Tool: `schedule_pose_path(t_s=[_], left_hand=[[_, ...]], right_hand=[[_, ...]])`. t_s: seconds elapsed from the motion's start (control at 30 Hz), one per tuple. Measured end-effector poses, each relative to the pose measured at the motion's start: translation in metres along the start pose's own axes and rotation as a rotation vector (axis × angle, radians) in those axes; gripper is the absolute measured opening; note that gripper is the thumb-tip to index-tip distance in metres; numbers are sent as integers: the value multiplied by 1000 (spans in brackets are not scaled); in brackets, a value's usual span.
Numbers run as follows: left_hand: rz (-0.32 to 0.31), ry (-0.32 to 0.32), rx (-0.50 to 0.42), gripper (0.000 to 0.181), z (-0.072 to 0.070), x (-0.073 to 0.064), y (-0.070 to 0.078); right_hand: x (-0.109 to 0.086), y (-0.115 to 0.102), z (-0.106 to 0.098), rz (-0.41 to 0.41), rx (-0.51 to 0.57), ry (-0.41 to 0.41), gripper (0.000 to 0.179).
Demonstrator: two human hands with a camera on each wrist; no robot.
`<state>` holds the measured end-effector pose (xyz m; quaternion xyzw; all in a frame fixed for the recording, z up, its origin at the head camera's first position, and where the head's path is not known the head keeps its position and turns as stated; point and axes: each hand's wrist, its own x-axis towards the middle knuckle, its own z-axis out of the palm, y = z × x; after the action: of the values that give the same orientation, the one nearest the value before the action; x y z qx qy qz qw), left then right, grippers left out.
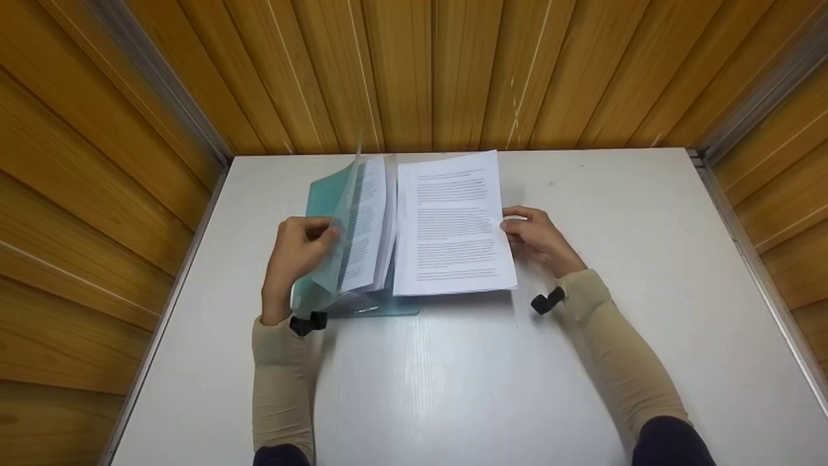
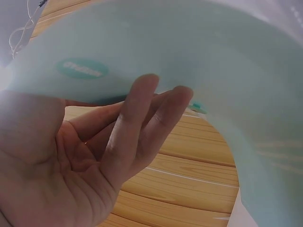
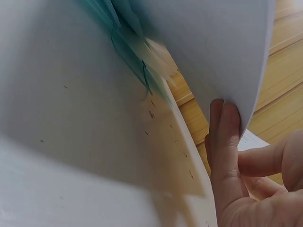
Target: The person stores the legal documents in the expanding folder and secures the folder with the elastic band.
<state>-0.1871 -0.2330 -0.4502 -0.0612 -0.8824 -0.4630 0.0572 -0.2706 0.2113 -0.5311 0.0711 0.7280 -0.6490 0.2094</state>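
A teal folder lies spread near the far side of the table, with printed pages standing inside it. My left hand pinches its translucent cover by the left edge, holding it raised. An oval label shows on that cover in the left wrist view. With thumb and fingers, my right hand grips the right edge of a stack of printed sheets, which is tilted up over the folder's right side. From the right wrist view, the fingers press flat against the back of the sheets.
The white table carries the folder. Wood-plank walls stand behind it and on both sides, and metal strips run along the table's side edges. A black mount sits on each wrist.
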Motion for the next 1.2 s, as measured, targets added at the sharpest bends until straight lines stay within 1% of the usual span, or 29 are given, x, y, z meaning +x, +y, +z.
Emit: schedule_pose_path(t_s=[0.2,0.5,0.87,1.1,1.2], left_hand=[[16,4,-8,28,0,0,-1],[1,-6,7,28,0,0,0],[-10,-13,5,29,-1,-1,-1],[33,4,-4,25,-1,-1,-3],[37,1,-2,25,-1,-1,-2]], right_hand=[[1,-1,7,1,-9,1,45],[4,-1,20,-3,-7,2,43],[8,0,36,5,21,-33,44],[12,-3,43,8,50,-39,42],[15,-4,44,9,55,-35,41]])
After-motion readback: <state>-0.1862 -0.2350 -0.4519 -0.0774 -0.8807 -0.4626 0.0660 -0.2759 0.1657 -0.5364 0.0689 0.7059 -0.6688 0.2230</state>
